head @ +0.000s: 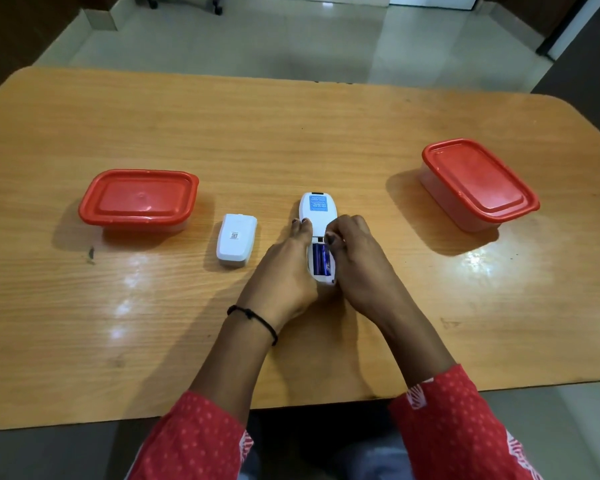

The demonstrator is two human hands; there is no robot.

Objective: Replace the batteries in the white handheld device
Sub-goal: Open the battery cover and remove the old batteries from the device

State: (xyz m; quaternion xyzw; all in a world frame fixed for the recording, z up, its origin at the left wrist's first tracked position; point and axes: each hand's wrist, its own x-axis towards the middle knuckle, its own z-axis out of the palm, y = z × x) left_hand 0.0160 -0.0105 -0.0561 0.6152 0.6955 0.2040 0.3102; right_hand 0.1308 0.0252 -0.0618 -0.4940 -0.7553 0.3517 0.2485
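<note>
- red-lidded clear rectangular plastic box (138, 199): sits shut at the far left of the glossy wood-grain table (326, 133), well apart from the work.
- white rounded plastic battery cover (237, 240): smooth shell with a small code sticker, lying off the device, just left of the left hand.
- left hand (284, 268): fingers lie nearly straight along the device's left edge, bracing it; the thumb is hidden.
- white handheld device (317, 216): lies face down at the table's middle between both hands, with its long axis running away from the person, a blue label at the far end and the open bay at the near end.
- blue-purple cylindrical battery (320, 259): shiny, seated lengthwise in the bay, directly under the right fingertips.
- right hand (354, 251): the nearer hand to the battery; its curled fingertips pinch at the battery's far end, so the lift likely goes up and towards the person.
- second red-lidded box (478, 181): shut, far right, angled.
</note>
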